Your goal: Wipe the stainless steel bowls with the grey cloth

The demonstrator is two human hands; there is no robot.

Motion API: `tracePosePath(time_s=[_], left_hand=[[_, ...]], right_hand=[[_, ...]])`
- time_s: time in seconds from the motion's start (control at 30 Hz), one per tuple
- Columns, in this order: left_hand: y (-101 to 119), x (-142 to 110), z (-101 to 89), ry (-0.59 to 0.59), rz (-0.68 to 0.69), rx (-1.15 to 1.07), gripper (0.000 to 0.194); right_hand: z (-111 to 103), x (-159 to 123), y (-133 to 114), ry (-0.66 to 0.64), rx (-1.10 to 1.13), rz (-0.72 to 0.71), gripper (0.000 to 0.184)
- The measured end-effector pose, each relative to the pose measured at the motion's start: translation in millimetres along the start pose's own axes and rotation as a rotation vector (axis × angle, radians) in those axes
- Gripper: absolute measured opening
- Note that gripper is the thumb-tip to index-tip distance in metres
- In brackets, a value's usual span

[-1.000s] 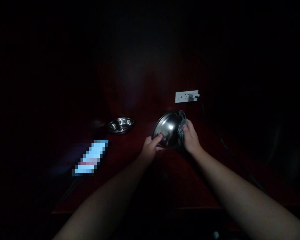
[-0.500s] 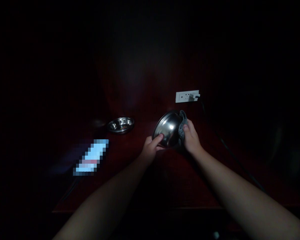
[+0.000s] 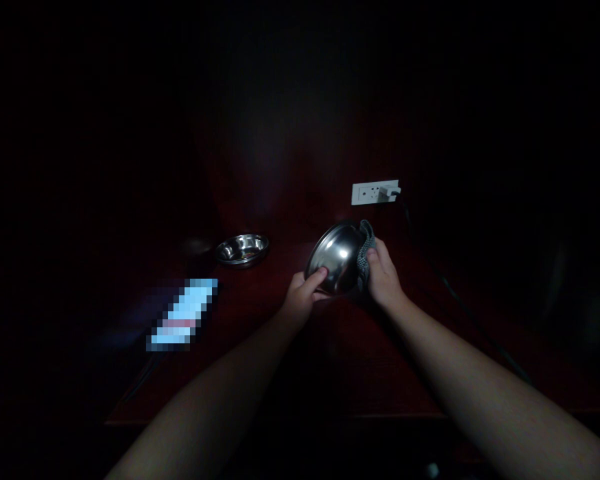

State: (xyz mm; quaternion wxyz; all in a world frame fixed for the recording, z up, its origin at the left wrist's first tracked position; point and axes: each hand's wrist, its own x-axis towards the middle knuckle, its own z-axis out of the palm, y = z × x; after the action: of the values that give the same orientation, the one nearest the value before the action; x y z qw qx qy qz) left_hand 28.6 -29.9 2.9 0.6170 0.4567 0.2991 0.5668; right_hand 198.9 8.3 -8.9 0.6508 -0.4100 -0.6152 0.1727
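A shiny steel bowl [image 3: 341, 257] is held tilted on its side above the dark red table, its rounded outside facing me. My left hand [image 3: 303, 297] grips its lower left rim, thumb on the outer wall and fingers underneath. On the bowl's right side, my right hand [image 3: 384, 273] is closed on a grey-green textured cloth [image 3: 366, 250] pressed against the bottom. The fingers behind the cloth are partly hidden.
At the back left of the table [image 3: 330, 393] sits a shallow steel dish [image 3: 243, 251]. A lit, pixelated phone-like screen [image 3: 185, 315] lies at left. A white wall socket [image 3: 375, 193] holds a plug, whose dark cable [image 3: 473, 320] runs down the right side. The surroundings are very dark.
Almost nothing differs. Both hands, the bowl and the cloth keep nearly the same places.
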Motion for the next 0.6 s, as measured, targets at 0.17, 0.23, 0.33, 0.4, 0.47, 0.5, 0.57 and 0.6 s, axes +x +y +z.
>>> tracePosePath(time_s=[0.17, 0.23, 0.33, 0.4, 0.47, 0.5, 0.57, 0.6], left_hand=[[0.2, -0.6, 1.2, 0.01, 0.0, -0.007, 0.036], [0.3, -0.7, 1.7, 0.016, -0.003, -0.015, 0.036], [0.2, -0.5, 1.8, 0.009, -0.008, -0.026, 0.036], [-0.2, -0.3, 1.4, 0.002, -0.01, -0.034, 0.036], [-0.7, -0.1, 0.9, -0.003, -0.011, -0.041, 0.035], [-0.9, 0.0, 0.7, -0.006, -0.012, -0.043, 0.035], [-1.2, 0.0, 0.4, -0.014, -0.018, -0.048, 0.034], [-1.1, 0.0, 0.4, -0.014, -0.019, -0.05, 0.034]], right_hand=[[0.6, -0.4, -0.6, 0.006, -0.007, 0.015, 0.049], [1.0, -0.7, -0.8, 0.004, -0.008, 0.009, 0.048], [1.8, -0.9, -1.6, 0.004, -0.007, -0.006, 0.047], [2.2, -0.9, -2.8, 0.011, -0.009, -0.008, 0.048], [2.3, -0.9, -4.1, 0.016, -0.011, -0.006, 0.05], [2.3, -0.8, -4.5, 0.018, -0.009, -0.005, 0.05], [2.1, -0.7, -4.4, 0.014, 0.008, -0.001, 0.051], [2.1, -0.7, -3.9, 0.007, 0.025, 0.003, 0.051]])
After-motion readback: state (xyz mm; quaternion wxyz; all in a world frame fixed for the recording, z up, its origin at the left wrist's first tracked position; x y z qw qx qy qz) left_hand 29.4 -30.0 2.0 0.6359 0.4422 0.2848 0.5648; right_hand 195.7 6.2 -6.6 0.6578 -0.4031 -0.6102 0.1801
